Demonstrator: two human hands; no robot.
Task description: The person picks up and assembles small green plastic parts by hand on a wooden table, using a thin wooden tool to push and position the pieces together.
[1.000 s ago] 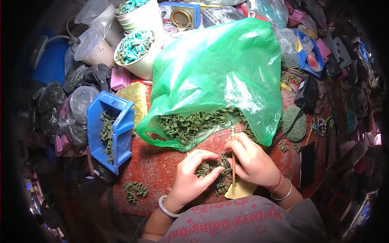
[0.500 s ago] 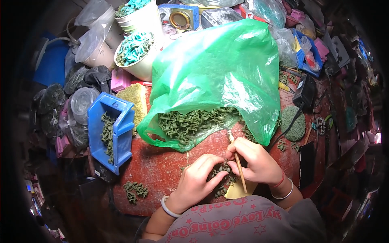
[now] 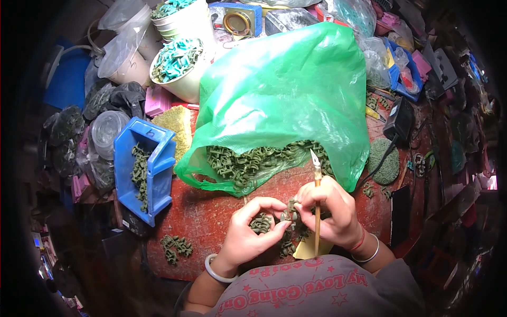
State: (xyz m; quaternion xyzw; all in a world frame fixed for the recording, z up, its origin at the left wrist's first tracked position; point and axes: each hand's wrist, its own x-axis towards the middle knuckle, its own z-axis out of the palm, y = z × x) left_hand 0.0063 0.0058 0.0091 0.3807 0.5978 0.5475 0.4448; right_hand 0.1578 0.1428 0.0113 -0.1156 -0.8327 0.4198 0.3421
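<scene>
My left hand (image 3: 247,232) pinches a small dark green curled piece (image 3: 289,213) between thumb and fingers, low over the red table (image 3: 211,222). From the other side, the fingertips of my right hand (image 3: 334,214) meet the same piece. A slim wood-handled craft knife (image 3: 317,182) rests in my right hand, its pointed metal tip upward, away from the piece. More green pieces (image 3: 261,224) lie beneath my hands, partly hidden, beside a yellow sheet (image 3: 309,249). Just beyond, a green plastic bag (image 3: 285,90) lies with its mouth toward me, holding many similar pieces (image 3: 237,164).
At left stands a blue bin (image 3: 124,174) with green pieces; a yellow sponge (image 3: 178,129) is beside it. White tubs (image 3: 179,91) of green and turquoise pieces stand behind. A black adapter (image 3: 397,119) and round green pad (image 3: 384,161) lie right. A small green cluster (image 3: 176,248) sits front left.
The knife has swung more upright, its tip now showing above my right hand. My fingers have parted somewhat, so the pinched green piece shows. The bag's mouth shows slightly more.
</scene>
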